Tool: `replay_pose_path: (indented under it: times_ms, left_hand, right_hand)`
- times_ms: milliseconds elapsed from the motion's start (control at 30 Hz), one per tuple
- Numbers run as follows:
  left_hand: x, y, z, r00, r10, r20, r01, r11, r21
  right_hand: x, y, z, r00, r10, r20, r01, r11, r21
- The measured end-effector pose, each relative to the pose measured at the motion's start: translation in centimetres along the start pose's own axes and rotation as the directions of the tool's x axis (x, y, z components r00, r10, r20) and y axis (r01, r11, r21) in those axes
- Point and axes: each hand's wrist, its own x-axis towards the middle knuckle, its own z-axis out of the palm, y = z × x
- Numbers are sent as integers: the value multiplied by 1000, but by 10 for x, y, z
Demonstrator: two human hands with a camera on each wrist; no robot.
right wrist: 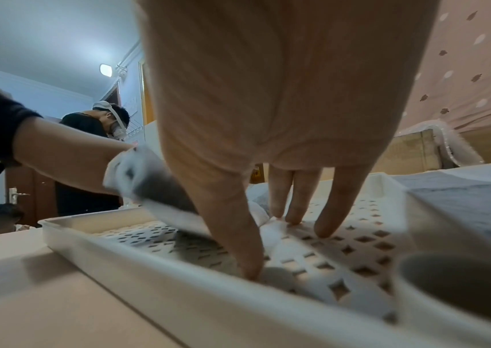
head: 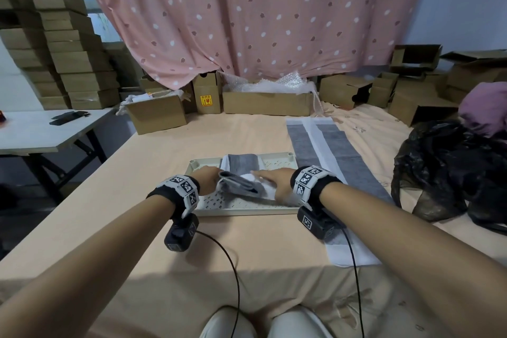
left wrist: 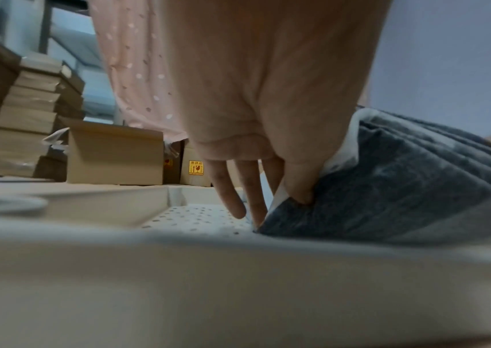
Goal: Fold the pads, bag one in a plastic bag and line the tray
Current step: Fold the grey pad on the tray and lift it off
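Observation:
A cream perforated tray (head: 247,211) sits mid-table on the peach cloth. A grey-and-white pad (head: 241,186) lies across it, partly folded over itself. My left hand (head: 216,176) pinches the pad's raised left edge; in the left wrist view the thumb and fingers of that hand (left wrist: 280,202) clamp the pad (left wrist: 402,188) just above the tray floor (left wrist: 196,216). My right hand (head: 263,177) lies flat on the pad's white part. In the right wrist view its straight fingers (right wrist: 295,212) press down inside the tray (right wrist: 178,294). A second pad (head: 337,156) lies unfolded to the right.
A crumpled black plastic bag (head: 439,167) lies at the right edge. Cardboard boxes (head: 266,101) line the back under a pink curtain, with stacked boxes (head: 68,57) at far left. A side table (head: 41,132) with a phone stands to the left. Wrist camera cables trail towards me.

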Motion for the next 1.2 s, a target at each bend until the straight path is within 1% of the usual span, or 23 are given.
replay_pose_path:
  times_ms: [33,133,200,267,333,400,467,533,600,667,700,733,800,900,933,1000,1033,1100,1167,1200]
  left_hand:
    - [0,0,-3,1000,-17,10,18,1000,-16]
    - [2,-3,-10,996,-48,73,54,995,-85]
    - [1,-6,-12,995,-50,90,61,991,-120]
    - [-2,-9,-12,996,-18,88,31,988,-152]
    - [-9,-10,-11,993,82,82,-68,983,-168]
    - [-16,-12,-9,978,171,117,-142,966,-217]
    - [-23,-12,-6,971,209,119,-180,959,-218]
    - [-25,-12,0,977,205,51,-191,959,-207]
    - [-28,-9,2,983,180,-28,-181,950,-253]
    - [-29,-7,1,987,143,-74,-157,951,-266]
    - [-28,-7,1,989,132,-70,-145,958,-247]
    - [-26,-7,2,990,129,-57,-139,964,-228]
    - [-24,-10,4,992,126,-28,-129,968,-216]
    - [-23,-13,1,994,104,17,-98,972,-212]
    - [-24,-12,-1,995,97,25,-88,966,-244]
    - [-26,-7,-9,996,55,69,-28,937,-349]
    - [-26,-3,-13,993,8,115,37,923,-383]
    - [-25,5,-23,971,-72,227,169,880,-443]
    - [-21,14,-30,940,-75,332,266,772,-578]
    - [-18,17,-31,931,-68,358,292,726,-623]
  right_hand:
    - [-1,0,0,1000,-16,-1,16,1000,8]
    - [-1,1,-3,1000,-13,-10,14,998,57]
    - [1,4,-3,999,-25,-40,30,993,114]
    - [5,6,0,996,-33,-80,49,977,209]
    - [8,5,4,989,-38,-141,73,963,258]
    - [10,3,7,978,-70,-196,118,963,243]
    - [10,1,8,964,-112,-241,166,962,217]
    - [11,-2,8,957,-131,-258,172,975,142]
    - [13,-1,7,960,-116,-254,138,988,68]
    - [14,-2,5,963,-103,-251,122,991,61]
    - [14,-3,5,961,-110,-252,131,989,70]
    - [13,-5,5,961,-120,-248,146,986,87]
    - [10,-7,6,968,-107,-228,152,970,190]
    - [2,-11,4,986,-43,-162,89,953,290]
    - [1,-11,2,991,-29,-133,69,947,312]
    - [3,-9,-1,996,12,-86,22,922,388]
    - [5,-7,-3,996,52,-67,-18,903,429]
    - [6,-7,-10,988,148,-35,-114,868,483]
    - [8,-7,-17,980,196,22,-176,818,548]
    - [11,-6,-19,977,210,46,-197,793,577]
